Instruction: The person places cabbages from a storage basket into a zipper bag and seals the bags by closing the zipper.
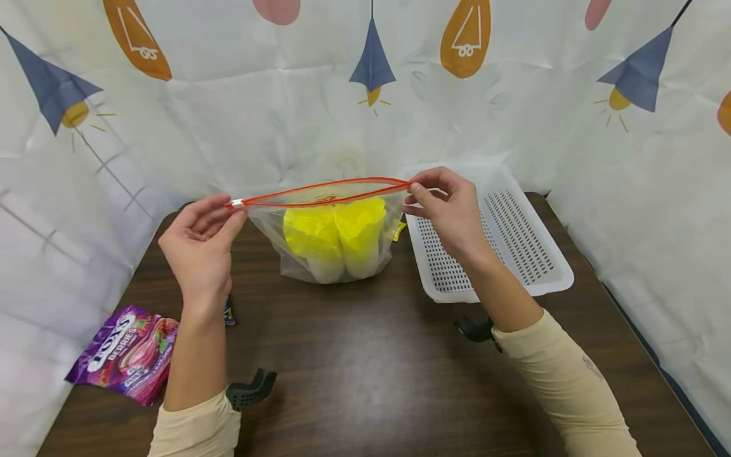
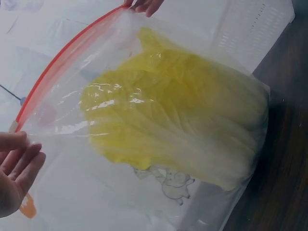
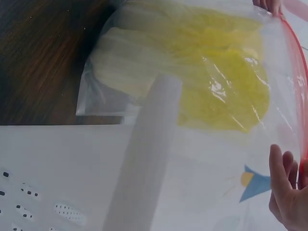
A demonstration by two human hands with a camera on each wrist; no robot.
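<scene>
Two yellow-and-white napa cabbages (image 1: pixel 360 235) sit inside a clear slider zip bag (image 1: pixel 268 238) with a red zip along its top. My left hand (image 1: pixel 201 244) pinches the bag's left top corner by the white slider (image 1: pixel 237 203). At the opposite corner, my right hand (image 1: pixel 448 206) pinches the end of the red zip between thumb and fingers. The bag's mouth gapes a little between the two red strips. In the left wrist view the cabbages (image 2: pixel 178 110) show pale stems toward the bag's bottom, near the dark table.
A white perforated basket (image 1: pixel 554 273) stands on the dark table (image 1: pixel 365 374) at the right. A purple berry candy packet (image 1: pixel 128 352) lies at the left, beside my forearm. Small wrappers show behind the bag (image 1: pixel 398 231) and beside my left wrist. Patterned white cloth hangs behind.
</scene>
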